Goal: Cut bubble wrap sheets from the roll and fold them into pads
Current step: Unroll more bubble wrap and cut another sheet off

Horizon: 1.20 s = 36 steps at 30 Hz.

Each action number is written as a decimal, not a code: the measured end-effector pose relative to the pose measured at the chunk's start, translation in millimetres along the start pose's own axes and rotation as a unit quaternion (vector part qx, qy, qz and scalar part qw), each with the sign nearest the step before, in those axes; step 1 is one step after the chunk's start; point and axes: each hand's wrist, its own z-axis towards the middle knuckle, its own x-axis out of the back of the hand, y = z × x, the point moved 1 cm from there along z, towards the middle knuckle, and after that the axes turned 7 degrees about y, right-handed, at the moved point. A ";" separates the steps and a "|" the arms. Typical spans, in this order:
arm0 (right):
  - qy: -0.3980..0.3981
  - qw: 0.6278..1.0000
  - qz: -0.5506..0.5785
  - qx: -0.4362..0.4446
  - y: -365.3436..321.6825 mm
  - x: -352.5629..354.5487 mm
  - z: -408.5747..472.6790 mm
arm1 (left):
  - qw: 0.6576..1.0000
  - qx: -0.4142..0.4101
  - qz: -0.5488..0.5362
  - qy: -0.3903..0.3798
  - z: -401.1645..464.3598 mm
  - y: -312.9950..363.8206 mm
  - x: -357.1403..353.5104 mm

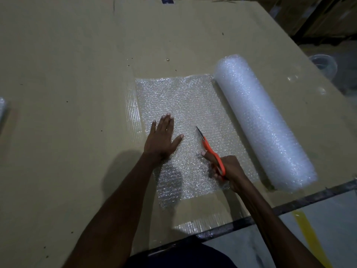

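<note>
Left hand (pixel 161 137) flat, fingers straight and spread, palm pressing unrolled bubble wrap sheet (pixel 185 105) onto cardboard-covered desk (pixel 67 64). Right hand (pixel 227 171) just right of left, fingers curled through handles of orange scissors (pixel 211 151); blades closed or nearly so, tips pointing away from person, over sheet between the hands. Bubble wrap roll (pixel 264 120) lies on desk right of right hand, sheet running out from under it. Clear plastic cup (pixel 323 64) beyond roll, far right.
</note>
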 end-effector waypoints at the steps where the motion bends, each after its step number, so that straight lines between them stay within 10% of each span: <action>1: 0.001 1.000 0.005 -0.004 -0.9 -0.2 0.6 | 1.000 0.000 0.001 -0.003 0.2 0.7 0.5; 36: -0.036 0.999 0.021 0.011 -14.5 -14.4 32.1 | 1.000 0.016 -0.012 0.001 -3.1 3.9 2.4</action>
